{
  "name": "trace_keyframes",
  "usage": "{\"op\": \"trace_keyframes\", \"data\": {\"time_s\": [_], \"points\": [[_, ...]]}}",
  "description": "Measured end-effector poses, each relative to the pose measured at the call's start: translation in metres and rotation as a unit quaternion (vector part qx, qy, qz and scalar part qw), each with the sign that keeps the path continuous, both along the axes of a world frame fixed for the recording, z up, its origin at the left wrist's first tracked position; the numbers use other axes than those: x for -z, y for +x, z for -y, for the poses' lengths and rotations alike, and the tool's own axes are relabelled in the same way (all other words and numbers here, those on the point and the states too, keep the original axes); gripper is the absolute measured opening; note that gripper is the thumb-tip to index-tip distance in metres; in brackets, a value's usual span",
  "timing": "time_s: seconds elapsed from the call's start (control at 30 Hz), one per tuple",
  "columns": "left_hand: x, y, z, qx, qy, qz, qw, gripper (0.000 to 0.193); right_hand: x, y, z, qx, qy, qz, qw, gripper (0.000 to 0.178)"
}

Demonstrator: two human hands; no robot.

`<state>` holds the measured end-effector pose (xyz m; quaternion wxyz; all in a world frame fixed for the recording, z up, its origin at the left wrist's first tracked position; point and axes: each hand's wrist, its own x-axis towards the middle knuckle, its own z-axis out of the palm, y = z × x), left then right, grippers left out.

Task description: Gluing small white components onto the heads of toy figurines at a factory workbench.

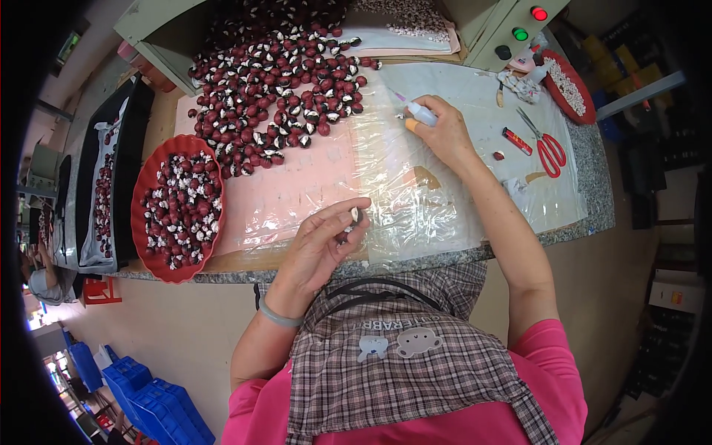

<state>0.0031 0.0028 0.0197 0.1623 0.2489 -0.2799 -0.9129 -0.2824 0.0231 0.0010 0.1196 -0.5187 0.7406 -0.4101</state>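
Pinching a small black-and-white piece [357, 216] in the left hand [320, 236]; gripping a squeeze bottle [423, 113] in the right hand [445, 137], farther forward. Apparently at a gluing step, near red-and-black pieces [248, 107] heaped beyond the left hand. Next, probably bring the nozzle [400, 96] to the piece, squeezing sparingly.

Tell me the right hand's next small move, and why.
Probably bring the translucent pale-blue plastic squeeze bottle toward the small dark-and-white rounded piece: the right hand grips the bottle well apart from it, while the left hand holds the piece pinched and raised.
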Motion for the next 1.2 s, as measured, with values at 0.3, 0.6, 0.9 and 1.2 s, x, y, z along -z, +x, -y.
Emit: {"op": "trace_keyframes", "data": {"time_s": [0.3,0.6,0.9,1.2], "points": [[0.005,0.002,0.000,-0.011,-0.028,0.003,1.000,0.030,-0.007,-0.007,0.020,-0.016,0.067,-0.057,0.996,0.026],[0.006,0.004,-0.001,-0.031,-0.094,0.011,0.995,0.026,-0.032,0.037,-0.027,-0.074,0.041,0.446,0.891,0.019],[0.002,-0.003,-0.012,-0.021,-0.179,0.056,0.982,0.026,-0.040,0.101,-0.076,-0.116,0.004,0.489,0.864,0.011],[-0.002,-0.006,-0.020,-0.003,-0.276,0.078,0.958,0.024,-0.041,0.115,-0.085,-0.106,0.024,0.377,0.920,0.010]]}}
